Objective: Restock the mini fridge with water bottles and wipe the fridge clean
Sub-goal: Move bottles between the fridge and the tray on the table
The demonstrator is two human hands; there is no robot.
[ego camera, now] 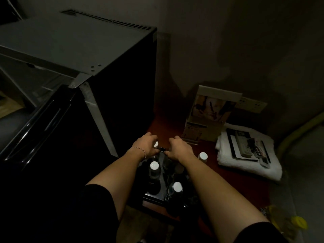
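Dim light falls on a dark red tabletop (233,188) set against a plain wall, and the mini fridge (73,55) is seen to the left of both hands with its door (40,123) swung open. A black tray (157,195) of water bottles is reached into by both arms. The left hand (146,146) is curled round the neck of a capped bottle (155,144), its white cap showing just beside the knuckles. The right hand (178,149) is clenched over something just to its right; whether a bottle or the tray's far rim is gripped cannot be told in this gloom.

Three more white-capped bottles are counted: one (154,166) just behind the left wrist, one (177,187) nearer the person under the right forearm, one (203,157) just right of the right wrist. All are stood upright, long axes vertical, caps pointed up at the camera. That posture is judged to suit a top-down neck grab, and the tray is likely parked beside the fridge to keep each carry short.

Beyond the right hand, a card stand (208,116) is propped up. Further right, a folded white towel (245,155) is laid flat with a dark tray of small items (247,145) on top, probably kept handy for wiping. Restocking appears barely begun.
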